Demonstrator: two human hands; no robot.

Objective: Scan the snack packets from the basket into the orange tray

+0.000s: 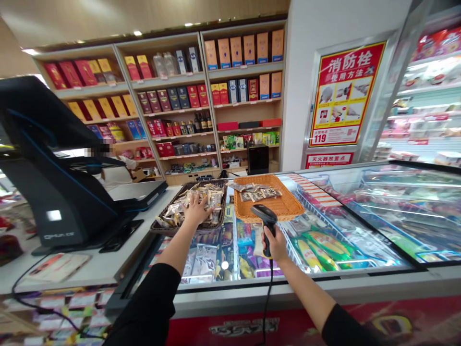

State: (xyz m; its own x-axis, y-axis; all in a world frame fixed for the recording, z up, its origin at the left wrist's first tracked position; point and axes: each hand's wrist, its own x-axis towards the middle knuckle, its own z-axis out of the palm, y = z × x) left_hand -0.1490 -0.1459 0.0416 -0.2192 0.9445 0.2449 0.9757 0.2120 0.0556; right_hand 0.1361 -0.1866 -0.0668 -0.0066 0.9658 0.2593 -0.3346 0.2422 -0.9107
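Note:
My left hand [195, 211] rests with spread fingers on the small packets [216, 198] heaped in a dark brown woven basket [169, 207]. What lies under its palm is hidden. My right hand [276, 244] is wrapped round the grip of a black handheld barcode scanner [265, 214], whose cable [268, 293] hangs down over the freezer's front. Just beyond the scanner is an orange woven basket [291, 202], where several flat packets [261, 193] lie toward the back left. Both baskets sit on the glass top of a chest freezer.
Bagged frozen goods show through the glass of the chest freezer [345, 276]. On the left counter stands a black checkout scale [72, 211] with a flat weighing plate [137, 191]. Behind, shelves [211, 106] hold boxes and bottles. A red fire-hydrant poster [347, 96] hangs on the wall.

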